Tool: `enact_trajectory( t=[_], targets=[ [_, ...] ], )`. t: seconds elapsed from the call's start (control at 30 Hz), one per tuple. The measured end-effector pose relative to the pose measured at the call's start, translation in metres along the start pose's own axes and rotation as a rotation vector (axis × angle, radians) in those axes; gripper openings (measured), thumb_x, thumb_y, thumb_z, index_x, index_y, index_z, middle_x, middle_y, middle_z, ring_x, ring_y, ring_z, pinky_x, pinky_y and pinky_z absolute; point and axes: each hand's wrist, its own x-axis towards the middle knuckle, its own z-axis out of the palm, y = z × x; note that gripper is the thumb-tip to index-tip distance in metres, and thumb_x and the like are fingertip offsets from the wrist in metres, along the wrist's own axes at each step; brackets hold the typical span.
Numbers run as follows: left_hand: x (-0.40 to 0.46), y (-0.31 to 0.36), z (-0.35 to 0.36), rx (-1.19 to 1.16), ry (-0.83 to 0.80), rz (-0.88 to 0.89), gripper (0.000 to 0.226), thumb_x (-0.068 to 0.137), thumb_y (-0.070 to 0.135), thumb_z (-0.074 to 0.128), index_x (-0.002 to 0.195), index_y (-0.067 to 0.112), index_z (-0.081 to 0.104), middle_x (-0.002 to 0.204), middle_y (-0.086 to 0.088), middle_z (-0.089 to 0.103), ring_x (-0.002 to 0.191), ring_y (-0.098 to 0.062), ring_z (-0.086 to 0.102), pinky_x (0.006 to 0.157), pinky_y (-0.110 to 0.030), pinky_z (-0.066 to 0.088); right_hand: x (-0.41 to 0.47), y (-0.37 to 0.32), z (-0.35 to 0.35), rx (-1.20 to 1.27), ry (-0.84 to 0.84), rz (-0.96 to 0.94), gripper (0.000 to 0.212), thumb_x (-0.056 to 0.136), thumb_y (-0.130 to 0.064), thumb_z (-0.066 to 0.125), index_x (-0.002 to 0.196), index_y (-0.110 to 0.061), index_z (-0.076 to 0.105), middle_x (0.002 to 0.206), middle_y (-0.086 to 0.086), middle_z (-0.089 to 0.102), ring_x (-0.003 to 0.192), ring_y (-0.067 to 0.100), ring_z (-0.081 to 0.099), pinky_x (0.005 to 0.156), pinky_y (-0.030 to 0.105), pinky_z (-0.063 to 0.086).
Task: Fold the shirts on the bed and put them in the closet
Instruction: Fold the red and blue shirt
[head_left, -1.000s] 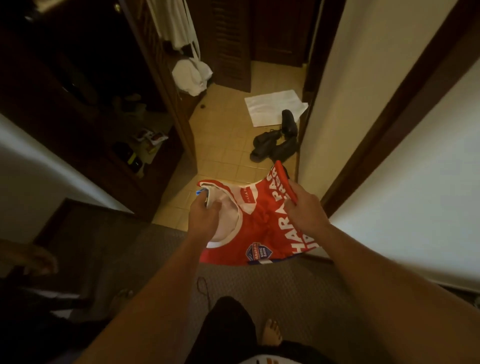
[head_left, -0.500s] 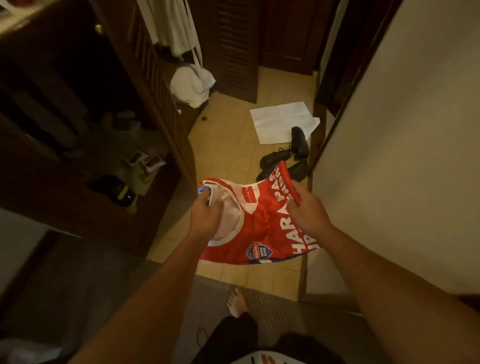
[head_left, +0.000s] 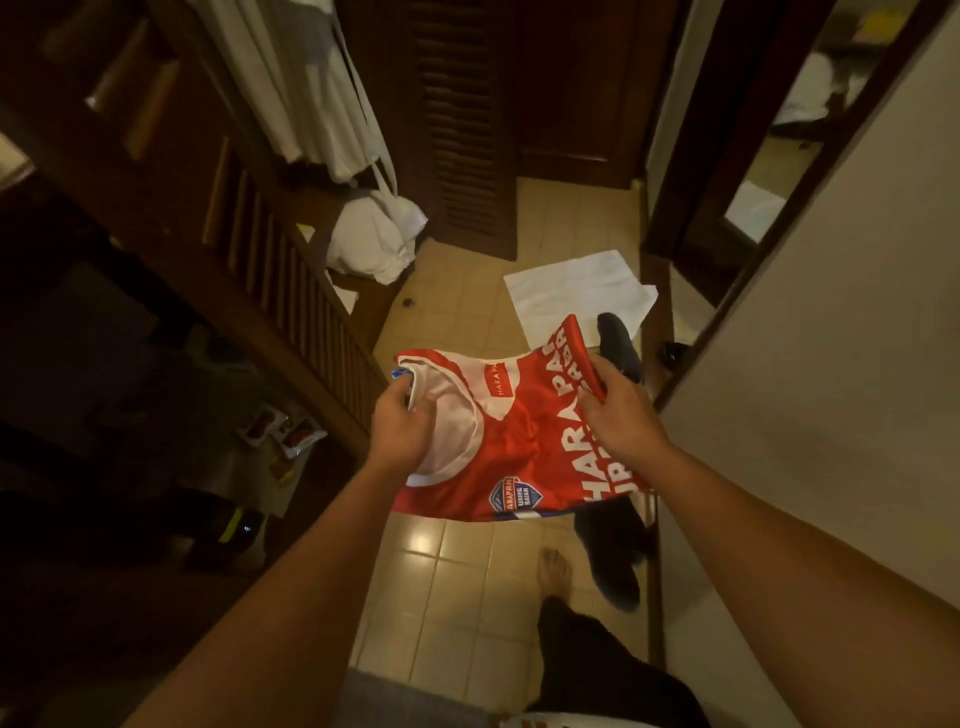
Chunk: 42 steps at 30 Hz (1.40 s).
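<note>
Bare tiled floor (head_left: 467, 597) lies open below the fingers. Both hands hold the folded red shirt (head_left: 519, 441) in the air: left hand (head_left: 402, 431) pinches its collar end, right hand (head_left: 618, 415) grips the far fold. Beyond the right fingers lie dark shoes (head_left: 618, 348) and a white cloth (head_left: 571, 291); left of the left fingers stands the open closet (head_left: 291, 280). The shirt reads "HARAPAN".

We're in a home's closet entryway: a dark louvered wooden door (head_left: 467, 130), white garments hanging (head_left: 306, 93), beige tiled floor (head_left: 457, 597), black shoes (head_left: 618, 353) kicked aside.
</note>
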Motion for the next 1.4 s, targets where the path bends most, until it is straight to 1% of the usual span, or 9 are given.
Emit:
enact_trajectory(
  t=[0.13, 0.27, 0.37, 0.5, 0.67, 0.87, 1.07, 1.27, 1.4],
  targets=[
    [0.079, 0.039, 0.010, -0.033, 0.006, -0.062, 0.045, 0.098, 0.021, 0.055, 0.143, 0.014, 0.055, 0.138, -0.007, 0.062, 0.127, -0.028, 0.057, 0.107, -0.051, 0.049, 0.081, -0.034, -0.021, 0.016, -0.012, -0.017, 0.043, 0.107, -0.031, 0.044, 0.150, -0.027, 0.039, 0.132, -0.002, 0.063, 0.111, 0.022, 0.068, 0.091, 0.041, 0.056],
    [0.146, 0.076, 0.021, -0.092, 0.063, -0.046, 0.040, 0.098, 0.012, 0.057, 0.138, 0.014, 0.060, 0.133, -0.005, 0.064, 0.122, -0.024, 0.059, 0.106, -0.047, 0.050, 0.161, -0.068, -0.036, -0.019, -0.035, -0.058, 0.043, 0.108, -0.028, 0.044, 0.151, -0.026, 0.038, 0.140, -0.001, 0.059, 0.119, 0.024, 0.064, 0.098, 0.045, 0.053],
    [0.190, 0.094, 0.022, -0.129, 0.104, -0.042, 0.039, 0.098, 0.009, 0.056, 0.137, 0.011, 0.060, 0.129, -0.001, 0.064, 0.117, -0.019, 0.059, 0.104, -0.040, 0.050, 0.217, -0.091, -0.035, -0.064, -0.061, -0.109, 0.044, 0.107, -0.031, 0.045, 0.151, -0.029, 0.038, 0.141, -0.004, 0.058, 0.119, 0.022, 0.063, 0.099, 0.042, 0.052],
    [0.260, 0.110, 0.016, -0.148, 0.164, -0.059, 0.035, 0.099, 0.008, 0.055, 0.133, 0.009, 0.061, 0.127, -0.001, 0.064, 0.118, -0.021, 0.059, 0.096, -0.033, 0.048, 0.294, -0.122, -0.027, -0.088, -0.087, -0.149, 0.046, 0.107, -0.029, 0.045, 0.152, -0.030, 0.036, 0.140, -0.003, 0.059, 0.118, 0.023, 0.064, 0.098, 0.044, 0.054],
    [0.357, 0.128, 0.000, -0.160, 0.245, -0.136, 0.046, 0.103, 0.012, 0.054, 0.149, 0.010, 0.048, 0.150, -0.007, 0.051, 0.139, -0.027, 0.047, 0.098, -0.025, 0.036, 0.398, -0.168, -0.005, -0.086, -0.119, -0.189, 0.047, 0.106, -0.029, 0.047, 0.152, -0.033, 0.036, 0.137, -0.003, 0.061, 0.115, 0.022, 0.065, 0.096, 0.045, 0.056],
    [0.469, 0.145, -0.029, -0.139, 0.263, -0.182, 0.047, 0.105, 0.014, 0.052, 0.151, 0.013, 0.045, 0.154, -0.007, 0.048, 0.140, -0.028, 0.045, 0.096, -0.023, 0.033, 0.508, -0.230, 0.029, -0.112, -0.144, -0.225, 0.048, 0.106, -0.030, 0.048, 0.152, -0.034, 0.034, 0.142, -0.003, 0.057, 0.122, 0.024, 0.061, 0.099, 0.048, 0.054],
    [0.568, 0.158, -0.061, -0.107, 0.330, -0.208, 0.049, 0.103, 0.013, 0.055, 0.151, 0.010, 0.045, 0.153, -0.010, 0.049, 0.140, -0.030, 0.045, 0.109, -0.035, 0.038, 0.607, -0.290, 0.051, -0.123, -0.200, -0.282, 0.048, 0.106, -0.032, 0.048, 0.151, -0.039, 0.033, 0.139, -0.006, 0.059, 0.122, 0.022, 0.062, 0.100, 0.050, 0.054],
    [0.654, 0.167, -0.079, -0.120, 0.435, -0.231, 0.045, 0.100, 0.008, 0.056, 0.145, 0.005, 0.051, 0.140, -0.006, 0.057, 0.132, -0.029, 0.051, 0.095, -0.024, 0.038, 0.709, -0.339, 0.072, -0.093, -0.320, -0.353, 0.048, 0.106, -0.028, 0.048, 0.153, -0.032, 0.035, 0.135, -0.003, 0.062, 0.116, 0.019, 0.065, 0.098, 0.041, 0.055],
    [0.712, 0.170, -0.086, -0.129, 0.538, -0.299, 0.042, 0.099, 0.010, 0.058, 0.140, 0.005, 0.057, 0.137, -0.012, 0.061, 0.126, -0.032, 0.056, 0.097, -0.032, 0.043, 0.785, -0.376, 0.090, -0.125, -0.396, -0.415, 0.048, 0.106, -0.023, 0.048, 0.152, -0.030, 0.038, 0.135, 0.001, 0.063, 0.116, 0.022, 0.065, 0.099, 0.042, 0.055]
  ],
)
